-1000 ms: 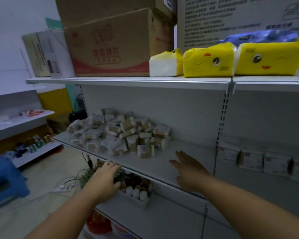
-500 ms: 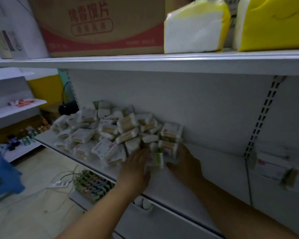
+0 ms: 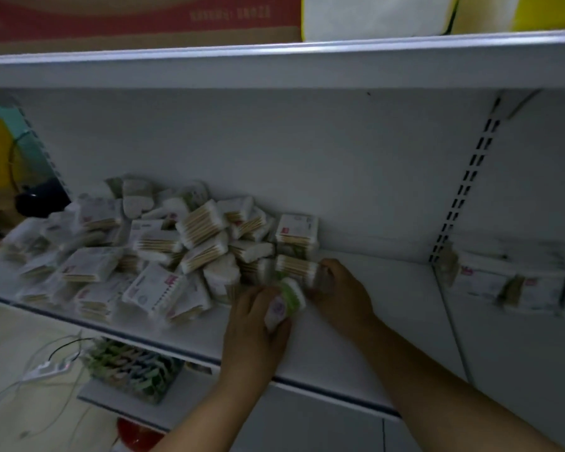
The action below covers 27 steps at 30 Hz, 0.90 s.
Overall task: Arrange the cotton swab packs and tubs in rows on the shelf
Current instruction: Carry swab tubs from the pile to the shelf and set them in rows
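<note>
A jumbled heap of cotton swab packs (image 3: 163,252) covers the left half of the white shelf (image 3: 388,308). At the heap's right end, my left hand (image 3: 253,324) grips a small pack with a green band (image 3: 286,303), lifted just off the shelf board. My right hand (image 3: 338,295) is beside it, its fingers curled on a pack of wooden-stick swabs (image 3: 296,267) at the edge of the pile. A stack of two packs (image 3: 296,234) stands just behind that.
A shelf above (image 3: 274,65) hangs low over the work area. White boxes (image 3: 516,282) sit in the bay to the right, past the slotted upright (image 3: 463,190). Below are a tray of coloured items (image 3: 131,367) and a power strip (image 3: 48,370) on the floor.
The camera has moved much closer to the shelf. Both hands went from reaching toward the pile to holding packs at its right end; the left one has drawn the green-banded pack out.
</note>
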### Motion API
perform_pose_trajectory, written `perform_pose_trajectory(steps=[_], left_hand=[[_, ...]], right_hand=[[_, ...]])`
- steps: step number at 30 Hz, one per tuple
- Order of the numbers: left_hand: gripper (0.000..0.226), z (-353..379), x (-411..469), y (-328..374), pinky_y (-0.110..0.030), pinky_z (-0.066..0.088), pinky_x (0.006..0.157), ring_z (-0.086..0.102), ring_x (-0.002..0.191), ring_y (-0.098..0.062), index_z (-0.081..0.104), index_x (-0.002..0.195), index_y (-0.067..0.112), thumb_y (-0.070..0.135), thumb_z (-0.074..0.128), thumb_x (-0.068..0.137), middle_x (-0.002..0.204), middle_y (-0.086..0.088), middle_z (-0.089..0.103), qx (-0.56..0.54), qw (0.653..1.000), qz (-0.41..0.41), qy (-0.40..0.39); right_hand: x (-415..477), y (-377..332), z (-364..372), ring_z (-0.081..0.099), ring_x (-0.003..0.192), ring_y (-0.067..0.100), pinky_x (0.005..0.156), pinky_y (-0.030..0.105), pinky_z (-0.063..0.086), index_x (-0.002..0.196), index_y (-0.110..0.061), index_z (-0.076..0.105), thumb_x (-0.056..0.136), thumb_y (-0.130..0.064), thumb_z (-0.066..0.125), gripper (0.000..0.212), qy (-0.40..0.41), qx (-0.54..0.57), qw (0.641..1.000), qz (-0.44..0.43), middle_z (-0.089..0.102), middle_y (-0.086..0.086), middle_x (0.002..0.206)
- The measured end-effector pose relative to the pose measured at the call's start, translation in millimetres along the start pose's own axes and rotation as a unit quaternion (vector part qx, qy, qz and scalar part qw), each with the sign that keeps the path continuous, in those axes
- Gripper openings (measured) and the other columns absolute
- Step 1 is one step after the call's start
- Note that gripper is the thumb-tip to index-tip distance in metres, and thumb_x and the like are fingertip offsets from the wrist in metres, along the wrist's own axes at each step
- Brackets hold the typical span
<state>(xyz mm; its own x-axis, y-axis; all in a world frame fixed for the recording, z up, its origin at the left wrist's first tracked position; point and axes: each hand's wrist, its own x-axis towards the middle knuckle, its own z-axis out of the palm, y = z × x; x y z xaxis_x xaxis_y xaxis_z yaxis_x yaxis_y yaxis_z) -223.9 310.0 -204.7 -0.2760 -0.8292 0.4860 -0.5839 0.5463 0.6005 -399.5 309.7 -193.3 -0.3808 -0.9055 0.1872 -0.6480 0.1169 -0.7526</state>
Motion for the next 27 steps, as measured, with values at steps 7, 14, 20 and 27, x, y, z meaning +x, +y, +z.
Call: perform_pose_trajectory(steps=[7,14,20,27], left_hand=[[0.054,-5,3,-6,-0.036,0.049,0.085,0.057,0.104,-0.016,0.047,0.111,0.035,0.043,0.08,0.068,0.109,0.01,0.055,-0.116,0.979,-0.159,-0.055],[0.037,-30,5,-3,-0.004,0.044,0.068,0.057,0.087,0.012,0.058,0.091,0.051,0.027,0.08,0.071,0.1,0.026,0.06,-0.285,0.936,-0.142,-0.152],[0.049,-13,-33,64,-0.032,0.057,0.068,0.07,0.085,-0.021,0.064,0.111,0.02,0.007,0.072,0.064,0.098,-0.005,0.072,-0.621,0.679,-0.217,-0.326],[0.098,54,-113,207,-0.041,0.054,0.082,0.069,0.08,-0.024,0.059,0.11,0.004,0.018,0.095,0.02,0.094,-0.015,0.069,-0.649,0.567,-0.282,-0.421]], right_hand=[[-26,-10,-24,0.065,0.093,0.019,0.073,0.022,0.05,0.105,-0.012,0.065,0.081,-0.013,0.072,0.025,0.087,0.275,0.948,0.131,0.069,0.003,0.1],[-111,-3,-70,0.068,0.075,0.02,0.077,0.035,0.05,0.102,-0.017,0.065,0.071,-0.014,0.056,0.032,0.08,0.581,0.788,0.186,0.072,0.005,0.084],[-167,1,-125,0.063,0.069,0.019,0.076,0.036,0.044,0.087,-0.017,0.064,0.064,-0.021,0.059,0.025,0.148,0.596,0.766,0.191,0.068,0.004,0.077],[-269,59,-236,0.063,0.057,0.011,0.057,0.028,0.054,0.087,-0.013,0.063,0.065,-0.024,0.065,0.025,0.224,0.553,0.785,0.165,0.067,0.0,0.068]])
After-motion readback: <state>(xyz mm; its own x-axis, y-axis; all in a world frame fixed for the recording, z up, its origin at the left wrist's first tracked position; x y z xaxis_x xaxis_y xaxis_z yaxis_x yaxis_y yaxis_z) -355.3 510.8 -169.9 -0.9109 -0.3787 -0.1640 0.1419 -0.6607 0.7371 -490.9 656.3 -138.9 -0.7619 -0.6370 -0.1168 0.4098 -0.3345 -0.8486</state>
